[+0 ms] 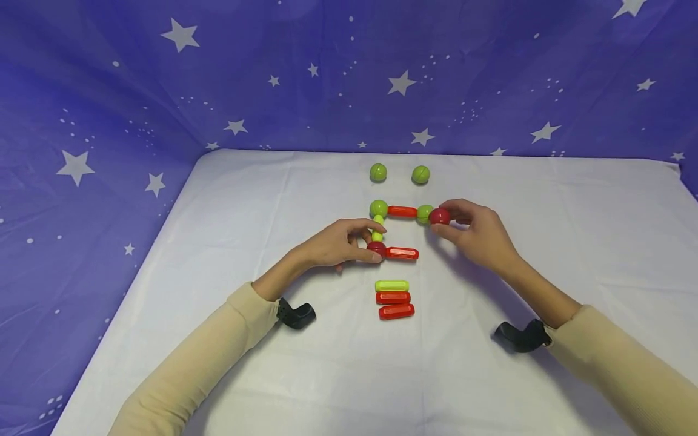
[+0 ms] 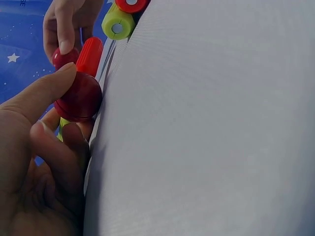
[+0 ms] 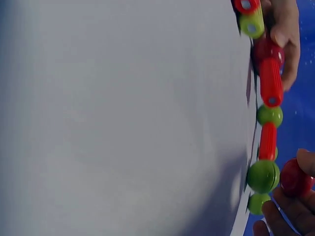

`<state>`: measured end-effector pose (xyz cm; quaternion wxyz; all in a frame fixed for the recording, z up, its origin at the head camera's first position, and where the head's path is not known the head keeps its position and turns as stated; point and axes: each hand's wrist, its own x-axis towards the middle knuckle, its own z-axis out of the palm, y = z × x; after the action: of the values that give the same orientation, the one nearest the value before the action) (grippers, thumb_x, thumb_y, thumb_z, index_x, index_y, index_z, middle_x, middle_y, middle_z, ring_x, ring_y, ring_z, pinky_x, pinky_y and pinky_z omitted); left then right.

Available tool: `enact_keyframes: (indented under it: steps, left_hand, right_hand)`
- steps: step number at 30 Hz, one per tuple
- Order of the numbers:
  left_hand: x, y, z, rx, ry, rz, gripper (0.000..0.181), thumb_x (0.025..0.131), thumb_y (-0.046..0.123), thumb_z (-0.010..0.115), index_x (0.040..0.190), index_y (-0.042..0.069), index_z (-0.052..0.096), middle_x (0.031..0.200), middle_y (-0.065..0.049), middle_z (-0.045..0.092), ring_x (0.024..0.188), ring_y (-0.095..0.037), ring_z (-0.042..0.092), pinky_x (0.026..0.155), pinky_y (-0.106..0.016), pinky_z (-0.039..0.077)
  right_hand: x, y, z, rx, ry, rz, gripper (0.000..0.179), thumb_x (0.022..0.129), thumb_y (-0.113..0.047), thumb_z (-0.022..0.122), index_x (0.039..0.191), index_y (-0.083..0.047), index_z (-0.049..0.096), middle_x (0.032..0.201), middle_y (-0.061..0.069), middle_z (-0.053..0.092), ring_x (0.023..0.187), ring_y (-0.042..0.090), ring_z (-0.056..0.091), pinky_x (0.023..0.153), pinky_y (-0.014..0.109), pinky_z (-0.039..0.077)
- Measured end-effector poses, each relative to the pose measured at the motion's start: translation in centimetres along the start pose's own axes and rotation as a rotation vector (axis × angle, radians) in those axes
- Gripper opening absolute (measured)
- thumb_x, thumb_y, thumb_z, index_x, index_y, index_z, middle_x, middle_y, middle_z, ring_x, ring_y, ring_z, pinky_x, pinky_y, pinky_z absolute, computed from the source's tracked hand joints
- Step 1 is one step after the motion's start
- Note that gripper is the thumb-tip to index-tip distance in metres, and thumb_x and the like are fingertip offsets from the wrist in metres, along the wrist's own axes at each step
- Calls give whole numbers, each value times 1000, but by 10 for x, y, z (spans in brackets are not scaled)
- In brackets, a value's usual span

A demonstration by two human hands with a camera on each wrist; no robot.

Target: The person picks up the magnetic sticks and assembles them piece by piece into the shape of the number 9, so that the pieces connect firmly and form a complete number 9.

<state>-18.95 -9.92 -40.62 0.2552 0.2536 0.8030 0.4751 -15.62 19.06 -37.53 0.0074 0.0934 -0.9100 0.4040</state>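
Observation:
In the head view, magnetic toy rods and balls are joined on the table. My left hand [image 1: 332, 243] grips a red ball [image 2: 81, 98] at the near left corner, its fingers also by a yellow-green rod [image 1: 378, 221]. From that ball a red rod [image 1: 403, 253] points right, its far end free. The yellow-green rod runs to a green ball [image 1: 378, 208], and another red rod [image 1: 402, 211] links this to a second green ball [image 1: 423, 214]. My right hand [image 1: 482, 236] pinches another red ball [image 1: 439, 217] close beside that second ball; whether they touch I cannot tell.
Two loose green balls, one at left [image 1: 378, 172] and one at right [image 1: 420, 174], lie beyond the joined pieces. Nearer me, a yellow-green rod [image 1: 391, 285] and two red rods [image 1: 396, 312] lie side by side on the white tabletop [image 1: 272, 194]. A blue starred cloth hangs behind.

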Motion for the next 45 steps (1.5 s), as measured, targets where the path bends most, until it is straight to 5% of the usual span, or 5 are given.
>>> enact_keyframes:
  steps: [17,45]
  left_hand:
    - [0,2,0,5,2,1,52,82,27,83,129,18,62,107,-4,60,51,-20,47,40,-32,46]
    - [0,0,1,2,6,-8,53,82,28,83,129,19,62,107,-4,60,51,-20,47,41,-31,45]
  right_hand:
    - [-36,0,11,-60,-132,-51,40,86,-14,77,123,-3,65,109,11,68,100,29,58,89,50,48]
    - [-39,0,19,-139,-207,-106,46,84,-9,79,126,-2,63,118,14,67,110,33,59,94,55,48]
